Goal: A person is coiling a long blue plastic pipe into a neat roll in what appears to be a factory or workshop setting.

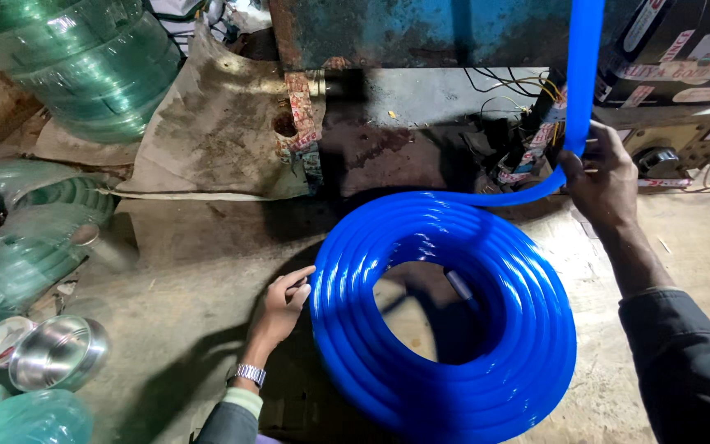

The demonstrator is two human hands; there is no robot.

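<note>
On dusty concrete floor (pixel 191 271): blue hose coil (pixel 445 312), lying flat, centre frame. Left hand (pixel 283 302) at coil's left outer edge, fingers curled and pressed against outermost loop; full wrap or plain push — cannot tell. Right hand (pixel 603 174) up and right of coil, closed around free hose run (pixel 582 74) where it bends off the top winding and rises out of frame. Green hose coils (pixel 84 57) stacked far left, steel bowl (pixel 59 352) bottom left, rusty blue machine (pixel 421 29) behind.
</note>
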